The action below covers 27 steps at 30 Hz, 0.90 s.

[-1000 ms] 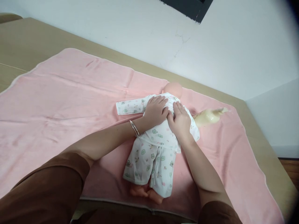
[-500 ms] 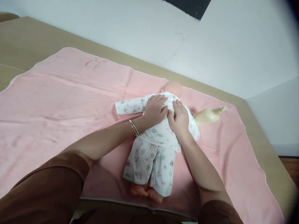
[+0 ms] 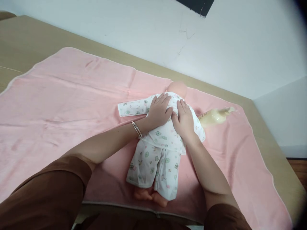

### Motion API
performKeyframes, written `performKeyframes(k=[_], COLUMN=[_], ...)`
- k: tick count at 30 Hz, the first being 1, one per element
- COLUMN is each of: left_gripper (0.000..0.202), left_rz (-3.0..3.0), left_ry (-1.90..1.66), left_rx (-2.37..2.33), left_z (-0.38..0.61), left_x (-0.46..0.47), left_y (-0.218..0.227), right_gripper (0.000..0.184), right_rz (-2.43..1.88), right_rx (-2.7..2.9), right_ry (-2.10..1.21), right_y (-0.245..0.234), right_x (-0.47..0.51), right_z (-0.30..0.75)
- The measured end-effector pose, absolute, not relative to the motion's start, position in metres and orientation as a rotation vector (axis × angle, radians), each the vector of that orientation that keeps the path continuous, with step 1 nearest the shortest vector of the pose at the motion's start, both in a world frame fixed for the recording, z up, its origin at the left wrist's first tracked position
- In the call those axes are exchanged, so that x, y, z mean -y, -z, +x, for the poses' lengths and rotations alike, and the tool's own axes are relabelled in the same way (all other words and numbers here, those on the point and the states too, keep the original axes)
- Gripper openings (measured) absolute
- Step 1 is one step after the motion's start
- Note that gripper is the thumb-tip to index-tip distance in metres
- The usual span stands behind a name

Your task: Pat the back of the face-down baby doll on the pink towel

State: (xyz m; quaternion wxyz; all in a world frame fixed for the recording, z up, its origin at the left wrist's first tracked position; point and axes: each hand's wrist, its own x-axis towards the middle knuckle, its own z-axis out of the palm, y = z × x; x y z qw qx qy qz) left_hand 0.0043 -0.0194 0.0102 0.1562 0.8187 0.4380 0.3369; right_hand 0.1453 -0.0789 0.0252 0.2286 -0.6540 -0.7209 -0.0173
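A baby doll (image 3: 177,88) lies on a pink blanket (image 3: 62,95), dressed in a white printed top (image 3: 165,135) and matching trousers (image 3: 154,167). My left hand (image 3: 158,111) lies flat on the doll's chest, fingers stretched out, a silver bangle (image 3: 136,129) on its wrist. My right hand (image 3: 184,119) rests beside it on the chest, fingers flat on the fabric. One sleeve (image 3: 131,108) of the top stretches out to the left. The doll's bare arm (image 3: 214,115) sticks out to the right. Its bare feet (image 3: 151,196) show near the blanket's front edge.
The blanket covers most of a wooden table (image 3: 21,41) that stands against a white wall (image 3: 240,48). A dark frame (image 3: 196,5) hangs on the wall at the top. Brown floor (image 3: 298,167) shows at the far right.
Both hands have slid slightly up the doll's chest toward its neck, still flat on the top. The doll has not moved.
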Motion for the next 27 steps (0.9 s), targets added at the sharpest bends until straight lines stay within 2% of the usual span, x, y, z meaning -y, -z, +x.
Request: performKeyframes(k=[18,22,27], left_gripper=[0.049,0.044,0.037], left_rz=[2.385,2.384,2.396], left_ry=[-1.032,-1.093,-1.174], left_rx=[-1.268,-1.243,-1.214], left_z=[0.007,0.006,0.003], left_x=[0.013,0.014,0.017], left_y=[-0.002,-0.002,-0.004], right_gripper=[0.059,0.058,0.048], right_rz=[-1.748,-1.769,-1.776], right_rx=[2.031,2.036,1.949], right_ry=[-0.024,0.064,0.253], right_y=[-0.026,-0.028,-0.027], right_x=[0.069,0.075,0.084], right_z=[0.158,0.151,0.143])
